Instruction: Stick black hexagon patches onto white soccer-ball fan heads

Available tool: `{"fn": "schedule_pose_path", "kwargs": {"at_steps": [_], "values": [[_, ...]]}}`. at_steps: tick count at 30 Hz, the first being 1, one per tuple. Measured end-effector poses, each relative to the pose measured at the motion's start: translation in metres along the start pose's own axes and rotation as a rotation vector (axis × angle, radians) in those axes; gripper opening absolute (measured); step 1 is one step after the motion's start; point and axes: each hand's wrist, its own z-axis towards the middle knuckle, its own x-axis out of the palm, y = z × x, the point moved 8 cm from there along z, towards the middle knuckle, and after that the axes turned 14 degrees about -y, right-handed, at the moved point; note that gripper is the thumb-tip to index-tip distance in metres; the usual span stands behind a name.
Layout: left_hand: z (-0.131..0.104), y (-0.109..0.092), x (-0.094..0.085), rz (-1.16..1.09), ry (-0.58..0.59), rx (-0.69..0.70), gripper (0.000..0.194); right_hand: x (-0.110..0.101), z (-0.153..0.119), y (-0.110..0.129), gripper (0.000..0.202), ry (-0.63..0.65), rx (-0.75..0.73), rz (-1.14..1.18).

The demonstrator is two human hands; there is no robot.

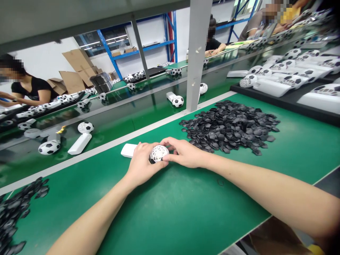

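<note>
Between both hands is a white ball-shaped piece [159,153] with an openwork lattice face and a white handle [128,150] reaching out to the left. My left hand [145,159] wraps round the ball from the left, covering where it meets the handle. From the right, the thumb and fingers of my right hand [183,152] press at the ball's edge; whether a small part sits in that pinch is hidden. Dark patches show at the ball's lower left and near the right thumb. Just beyond my right hand lies a heap of black pentagon pieces [233,124].
More black pieces [16,205] lie at the left. A black tray [281,102] with several football-patterned units stands at the right. Behind a metal strip, a green conveyor belt [127,120] carries similar units. A grey post [196,60] rises ahead. Other people sit across the belt.
</note>
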Motion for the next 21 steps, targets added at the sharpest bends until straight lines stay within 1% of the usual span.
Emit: {"fn": "schedule_pose_path", "kwargs": {"at_steps": [2, 3, 4, 6, 7, 8, 9, 11, 12, 15, 16, 18, 21], "values": [[0.001, 0.0, 0.0, -0.035, 0.063, 0.032, 0.047, -0.006, 0.003, -0.001, 0.031, 0.024, 0.019, -0.018], [0.0, 0.0, 0.0, -0.05, 0.104, 0.044, 0.051, -0.013, 0.005, -0.003, 0.027, 0.024, 0.03, -0.064], [-0.001, 0.001, 0.001, -0.058, 0.145, 0.048, 0.055, -0.022, 0.008, -0.006, 0.021, 0.007, 0.046, -0.143], [-0.005, 0.004, 0.005, -0.04, 0.208, 0.019, 0.068, -0.047, 0.012, -0.015, 0.012, -0.06, 0.104, -0.386], [-0.006, 0.007, 0.006, -0.015, 0.205, -0.014, 0.074, -0.059, 0.012, -0.02, 0.01, -0.085, 0.147, -0.511], [-0.008, 0.009, 0.007, 0.013, 0.177, -0.047, 0.077, -0.067, 0.011, -0.025, 0.008, -0.089, 0.195, -0.606], [-0.008, 0.01, 0.007, 0.039, 0.135, -0.073, 0.077, -0.071, 0.01, -0.03, 0.009, -0.062, 0.237, -0.666], [-0.009, 0.009, 0.008, 0.064, 0.059, -0.095, 0.07, -0.068, 0.006, -0.036, 0.015, 0.04, 0.286, -0.7], [-0.009, 0.007, 0.01, 0.059, 0.05, -0.086, 0.065, -0.064, 0.004, -0.037, 0.018, 0.086, 0.291, -0.697], [-0.011, 0.001, 0.017, -0.023, 0.122, -0.052, 0.06, -0.049, 0.0, -0.034, 0.012, 0.167, 0.269, -0.689], [-0.012, 0.001, 0.018, -0.052, 0.136, -0.058, 0.06, -0.045, 0.0, -0.031, 0.008, 0.174, 0.246, -0.673], [-0.012, 0.002, 0.015, -0.081, 0.128, -0.089, 0.059, -0.039, 0.0, -0.021, 0.004, 0.164, 0.168, -0.603], [-0.012, 0.001, 0.012, -0.116, 0.126, -0.089, 0.058, -0.034, 0.001, -0.004, 0.008, 0.1, 0.043, -0.429]]}}
